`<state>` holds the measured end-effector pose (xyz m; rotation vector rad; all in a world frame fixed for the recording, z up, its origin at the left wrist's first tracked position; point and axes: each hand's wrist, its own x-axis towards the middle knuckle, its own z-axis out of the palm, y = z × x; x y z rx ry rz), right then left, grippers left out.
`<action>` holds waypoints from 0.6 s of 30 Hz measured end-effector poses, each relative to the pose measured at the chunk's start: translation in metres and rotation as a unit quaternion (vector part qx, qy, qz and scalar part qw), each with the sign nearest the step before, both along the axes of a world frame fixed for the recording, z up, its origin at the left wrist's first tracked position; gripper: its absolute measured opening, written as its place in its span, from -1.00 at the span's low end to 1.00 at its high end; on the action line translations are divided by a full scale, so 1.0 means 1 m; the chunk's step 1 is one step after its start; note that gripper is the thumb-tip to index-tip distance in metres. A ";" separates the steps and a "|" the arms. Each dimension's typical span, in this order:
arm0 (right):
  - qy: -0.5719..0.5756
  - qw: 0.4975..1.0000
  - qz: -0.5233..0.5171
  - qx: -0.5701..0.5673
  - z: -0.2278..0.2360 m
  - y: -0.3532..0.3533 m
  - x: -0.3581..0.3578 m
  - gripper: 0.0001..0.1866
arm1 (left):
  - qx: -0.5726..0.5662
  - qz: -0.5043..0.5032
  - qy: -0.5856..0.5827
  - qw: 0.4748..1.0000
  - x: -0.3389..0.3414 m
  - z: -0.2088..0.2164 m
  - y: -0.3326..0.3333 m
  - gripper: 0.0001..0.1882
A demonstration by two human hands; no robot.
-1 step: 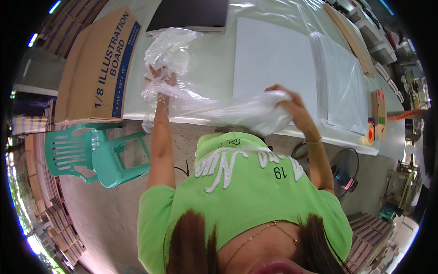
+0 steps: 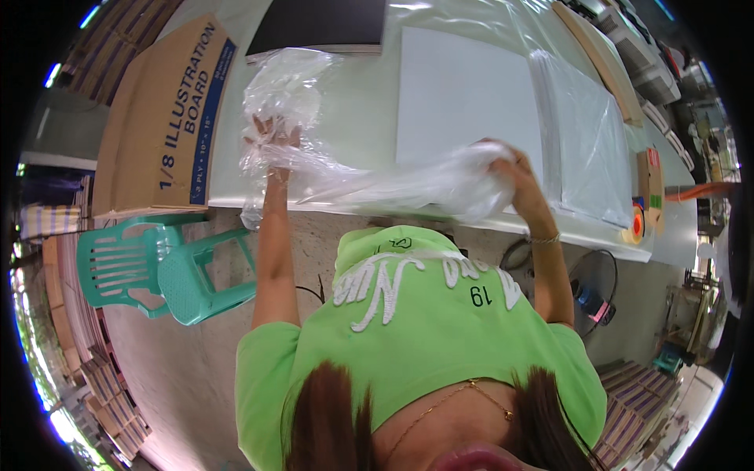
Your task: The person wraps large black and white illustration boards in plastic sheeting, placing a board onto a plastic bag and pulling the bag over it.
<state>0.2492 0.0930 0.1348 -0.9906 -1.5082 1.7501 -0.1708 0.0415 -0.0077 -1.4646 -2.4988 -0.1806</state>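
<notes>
A crumpled length of clear plastic film [image 2: 369, 182] stretches between my hands along the table's near edge; I cannot tell whether it is a bag or a sheet. My left hand [image 2: 275, 137] lies in the bunched plastic at the left with its fingers spread, partly covered by it. Pinched in my right hand [image 2: 514, 169] is the other end, which billows out blurred. Just beyond the right hand is a large white board [image 2: 463, 94], flat on the table. To its right lies a stack wrapped in clear plastic [image 2: 593, 141].
A big cardboard box [image 2: 157, 118] stands at the left of the table [image 2: 353, 118], a dark flat board stack [image 2: 322, 23] at the back. Tape rolls [image 2: 636, 224] sit by the right edge. A green plastic chair [image 2: 126, 263] and green stool [image 2: 208, 275] are below left.
My right hand has moved a little to the right with its end of the plastic film. The left hand stays nearly in place with its fingers spread.
</notes>
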 end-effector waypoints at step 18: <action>0.084 0.957 -0.237 -0.144 0.020 0.050 0.104 -0.68 | 0.057 -0.228 -0.885 0.403 0.157 0.162 -0.033 -0.09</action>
